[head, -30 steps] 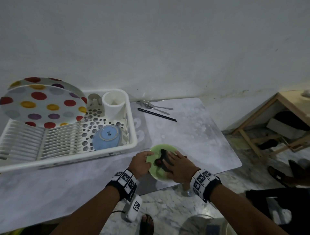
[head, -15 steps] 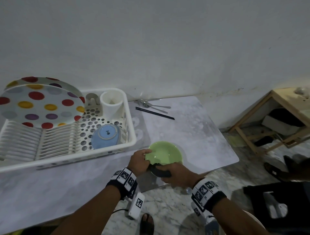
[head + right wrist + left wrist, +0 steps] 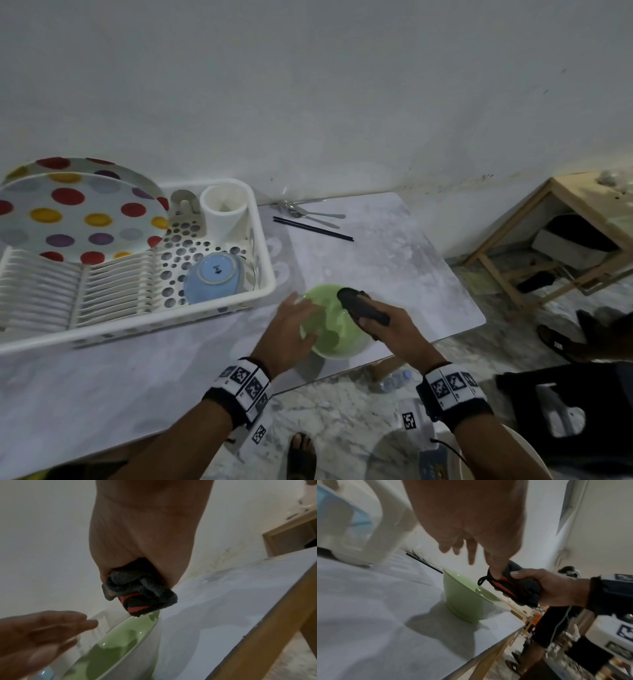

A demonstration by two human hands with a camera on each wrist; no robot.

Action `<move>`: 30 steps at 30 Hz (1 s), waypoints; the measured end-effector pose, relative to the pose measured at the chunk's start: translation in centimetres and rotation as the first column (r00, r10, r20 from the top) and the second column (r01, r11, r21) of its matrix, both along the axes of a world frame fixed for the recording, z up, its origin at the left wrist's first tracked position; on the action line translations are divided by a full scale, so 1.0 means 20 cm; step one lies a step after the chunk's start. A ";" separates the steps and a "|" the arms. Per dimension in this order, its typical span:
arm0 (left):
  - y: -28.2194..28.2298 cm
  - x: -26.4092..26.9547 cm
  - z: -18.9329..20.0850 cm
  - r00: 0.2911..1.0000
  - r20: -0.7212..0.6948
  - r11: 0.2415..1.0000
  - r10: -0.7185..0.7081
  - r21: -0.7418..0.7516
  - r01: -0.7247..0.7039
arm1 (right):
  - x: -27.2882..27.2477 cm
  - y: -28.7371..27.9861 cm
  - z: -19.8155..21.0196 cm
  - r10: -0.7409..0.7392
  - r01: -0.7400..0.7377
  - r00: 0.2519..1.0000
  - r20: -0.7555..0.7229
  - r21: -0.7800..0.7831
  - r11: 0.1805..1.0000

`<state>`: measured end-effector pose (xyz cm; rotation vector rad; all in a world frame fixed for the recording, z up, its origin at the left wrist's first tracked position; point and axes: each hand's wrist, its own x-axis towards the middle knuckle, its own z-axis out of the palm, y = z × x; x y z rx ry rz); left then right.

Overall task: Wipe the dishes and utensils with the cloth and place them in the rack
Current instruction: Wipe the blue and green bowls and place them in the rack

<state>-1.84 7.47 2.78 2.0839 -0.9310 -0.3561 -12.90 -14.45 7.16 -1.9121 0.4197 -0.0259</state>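
A: Where's the bowl [image 3: 334, 325]?

B: Lower centre of the head view, upright on the table [image 3: 394, 267]. Right hand [image 3: 387, 325] clenches the cloth [image 3: 363, 306] above it; left hand [image 3: 291, 329] hovers with loose, empty fingers.

A: Advice?

B: Steady the rim first, then wipe inside firmly.

Both forearms are bare, with no sleeves. Behind the left hand [image 3: 291, 329] sits a black wristband [image 3: 239, 394] wrapped by a white strip printed with square black-and-white code markers. A small white box [image 3: 255, 437] bearing one more marker hangs under that wrist. Behind the right hand [image 3: 394, 329] is a matching black band [image 3: 452, 394] with the same white marker strip, a white marked block [image 3: 409, 419] below it, and a thin dark cable [image 3: 448, 448] trailing off.
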 end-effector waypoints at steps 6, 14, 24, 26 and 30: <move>-0.11 -0.06 0.00 0.885 -0.100 0.843 -0.454 0.274 0.464 | -0.05 -0.01 0.00 -0.149 0.149 0.989 -0.006 0.140 0.979; -0.16 -0.06 0.03 0.866 -0.066 0.820 -0.496 0.293 0.492 | -0.15 -0.02 -0.02 -0.402 0.369 0.914 0.049 0.312 0.876; -0.24 0.09 0.16 0.904 -0.047 0.898 -0.426 0.099 0.429 | -0.06 -0.03 0.01 -0.422 0.362 0.892 0.163 0.305 0.881; -0.26 0.11 0.18 0.916 -0.123 0.919 -0.381 0.058 0.390 | -0.03 0.00 0.04 -0.401 0.326 0.892 0.210 0.316 0.891; -0.29 0.15 0.24 0.948 -0.198 0.968 -0.250 -0.031 0.249 | 0.04 0.07 0.07 -0.371 0.319 0.879 0.301 0.207 0.925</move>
